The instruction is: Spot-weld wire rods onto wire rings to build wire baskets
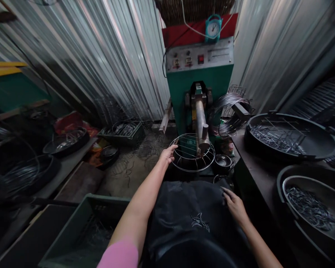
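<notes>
My left hand (168, 153) grips the left rim of a round wire basket frame (191, 152), holding it under the metal arm (201, 124) of a green welding machine (200, 76). My right hand (234, 204) rests on the dark cloth (190, 208) over my lap, fingers curled at the cloth's edge near a small metal bowl (222, 160). What those fingers pinch is not clear.
A coil of wire (229, 113) hangs right of the machine. Black pans (292, 136) of small wire pieces sit on the right bench, another pan (309, 208) nearer. A green crate (80, 230) stands lower left; trays of wire parts (123, 130) lie on the floor by the corrugated wall.
</notes>
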Demonstrator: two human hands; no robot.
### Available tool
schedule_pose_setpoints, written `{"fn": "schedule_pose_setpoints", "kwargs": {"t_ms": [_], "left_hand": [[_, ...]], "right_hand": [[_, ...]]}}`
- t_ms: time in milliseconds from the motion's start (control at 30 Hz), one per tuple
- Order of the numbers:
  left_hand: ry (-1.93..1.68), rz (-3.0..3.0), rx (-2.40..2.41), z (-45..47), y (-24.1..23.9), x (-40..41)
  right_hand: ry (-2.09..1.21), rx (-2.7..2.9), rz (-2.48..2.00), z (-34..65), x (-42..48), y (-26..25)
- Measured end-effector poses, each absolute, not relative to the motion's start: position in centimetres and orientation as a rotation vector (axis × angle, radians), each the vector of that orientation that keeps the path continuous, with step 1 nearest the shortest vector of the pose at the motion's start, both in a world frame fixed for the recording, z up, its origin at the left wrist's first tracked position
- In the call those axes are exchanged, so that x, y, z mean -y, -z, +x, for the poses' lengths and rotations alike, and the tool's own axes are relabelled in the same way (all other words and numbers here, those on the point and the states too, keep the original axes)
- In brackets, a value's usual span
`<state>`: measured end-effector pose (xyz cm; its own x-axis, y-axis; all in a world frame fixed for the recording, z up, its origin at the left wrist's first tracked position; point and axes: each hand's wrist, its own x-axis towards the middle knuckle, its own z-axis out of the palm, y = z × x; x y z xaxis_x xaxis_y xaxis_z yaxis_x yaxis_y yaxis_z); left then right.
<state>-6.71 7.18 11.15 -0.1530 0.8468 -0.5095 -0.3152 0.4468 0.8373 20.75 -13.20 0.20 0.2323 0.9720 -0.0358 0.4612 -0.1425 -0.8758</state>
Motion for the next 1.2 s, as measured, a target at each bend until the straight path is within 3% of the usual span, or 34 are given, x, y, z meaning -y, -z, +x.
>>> {"fn": "schedule_pose_setpoints", "kwargs": {"t_ms": [300,1200], "left_hand": [[-1.131,0.431,-1.316,-7.3,-10.9,-5.6],[-1.292,0.335,-1.290,-5.1,-11.0,-2.3]], "right_hand": [[-0.537,1.600,-2.070,21.8,16.0,2.3],[-0.725,1.404,-2.020,21.9,14.5,0.1]]}}
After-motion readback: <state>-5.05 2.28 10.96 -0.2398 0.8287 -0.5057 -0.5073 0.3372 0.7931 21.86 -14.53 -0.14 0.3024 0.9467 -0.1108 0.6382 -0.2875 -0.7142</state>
